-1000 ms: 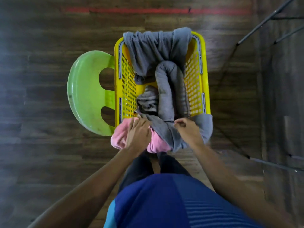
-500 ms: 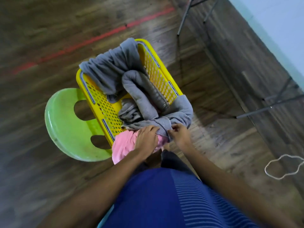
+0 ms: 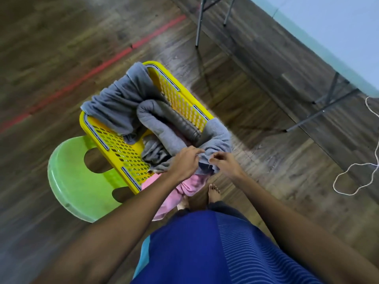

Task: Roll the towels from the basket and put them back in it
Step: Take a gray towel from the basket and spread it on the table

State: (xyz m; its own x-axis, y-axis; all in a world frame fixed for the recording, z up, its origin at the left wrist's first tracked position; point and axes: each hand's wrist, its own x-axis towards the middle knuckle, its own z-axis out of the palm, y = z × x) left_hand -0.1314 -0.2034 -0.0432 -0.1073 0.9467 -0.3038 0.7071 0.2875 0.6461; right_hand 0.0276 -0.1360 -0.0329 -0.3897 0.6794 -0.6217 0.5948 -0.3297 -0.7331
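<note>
A yellow perforated basket (image 3: 123,140) stands on a green plastic stool (image 3: 69,181). Grey towels fill it: one hangs over the far rim (image 3: 121,103), and a long grey towel (image 3: 164,128) curves through the basket and drapes over the near right corner. A pink towel (image 3: 190,185) hangs over the near rim, partly hidden under my arm. My left hand (image 3: 184,162) and my right hand (image 3: 223,162) both pinch the near end of the long grey towel, close together above the near rim.
Wooden floor all around, with a red line (image 3: 102,66) beyond the basket. Folding table legs (image 3: 320,111) and a pale tabletop edge stand at the right. A white cord (image 3: 361,171) lies looped on the floor at far right. My bare foot (image 3: 214,193) is below the basket.
The view has swung, so the basket now sits tilted to the left. My left hand has come off the pink towel onto the grey towel's end, next to my right hand.
</note>
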